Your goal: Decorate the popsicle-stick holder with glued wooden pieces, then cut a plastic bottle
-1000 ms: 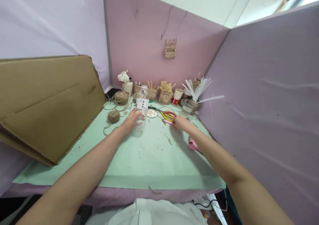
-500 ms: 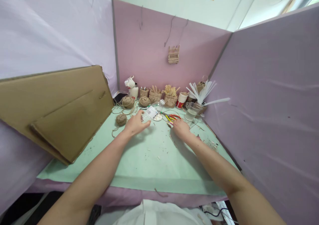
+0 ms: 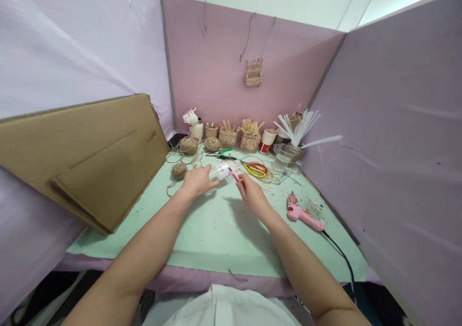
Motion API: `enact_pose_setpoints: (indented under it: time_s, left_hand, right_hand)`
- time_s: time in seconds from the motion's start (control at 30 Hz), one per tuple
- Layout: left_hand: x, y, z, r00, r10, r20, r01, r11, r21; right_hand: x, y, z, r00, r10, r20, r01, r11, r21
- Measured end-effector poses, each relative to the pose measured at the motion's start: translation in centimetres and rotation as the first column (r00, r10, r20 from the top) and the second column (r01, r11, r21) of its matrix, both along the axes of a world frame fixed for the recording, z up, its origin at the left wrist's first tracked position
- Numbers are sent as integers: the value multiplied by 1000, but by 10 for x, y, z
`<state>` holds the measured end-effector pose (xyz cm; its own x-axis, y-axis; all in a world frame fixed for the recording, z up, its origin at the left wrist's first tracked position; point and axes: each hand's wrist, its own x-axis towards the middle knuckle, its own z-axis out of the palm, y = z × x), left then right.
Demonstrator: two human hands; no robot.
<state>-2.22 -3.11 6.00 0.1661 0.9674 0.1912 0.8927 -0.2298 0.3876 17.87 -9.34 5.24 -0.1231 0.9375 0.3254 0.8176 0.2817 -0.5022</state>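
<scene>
My left hand [image 3: 198,180] is wrapped round a clear plastic bottle [image 3: 219,171], which lies on its side just over the green cloth and points to the right. In my right hand [image 3: 251,194] is a slim pink craft knife [image 3: 235,176], its dark tip at the bottle's side. Whether the tip touches the plastic I cannot tell. Just beyond the knife lie scissors or pliers with red and yellow handles [image 3: 257,170]. Green-handled pliers [image 3: 224,151] rest behind the bottle. A ball of twine [image 3: 179,171] sits beside my left hand.
A pink glue gun [image 3: 305,216] with a black cord lies at the right. Folded cardboard [image 3: 108,162] leans at the left. Along the back stand woven baskets [image 3: 250,142], a paper cup [image 3: 267,142], and a clear cup [image 3: 284,160] of liquid near white strips [image 3: 296,128].
My right hand has picked up the pink knife from beside the coloured handles and brought it left to the bottle. The bottle has turned in my left hand. The view has shifted, showing the glue gun.
</scene>
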Motion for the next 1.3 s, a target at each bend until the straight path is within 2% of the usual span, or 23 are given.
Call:
enact_pose_setpoints:
  time_s: [0.1,0.23,0.6,0.93,1.13,1.3]
  left_hand:
    - [4,-2,5,965,-12,-261,-5,998,-64]
    - [6,-4,10,926,-44,-374,6,995,-103]
    - [4,-2,5,925,-54,-375,24,996,-83]
    - [8,-7,9,922,-52,-383,21,996,-85]
    - [5,-14,8,898,-120,-423,87,992,-96]
    - [6,-18,7,893,-125,-432,87,991,-106]
  right_hand:
    - [-10,1,-7,999,24,38,-24,1000,-19]
    - [-18,0,-8,987,122,102,-126,992,31]
    - [-29,-4,-28,962,12,272,0,999,-45]
    - [-31,-5,-29,955,5,297,10,999,-50]
    - [-35,-10,-25,937,1,349,30,996,-82]
    - [-40,-12,-25,929,-12,369,48,995,-89]
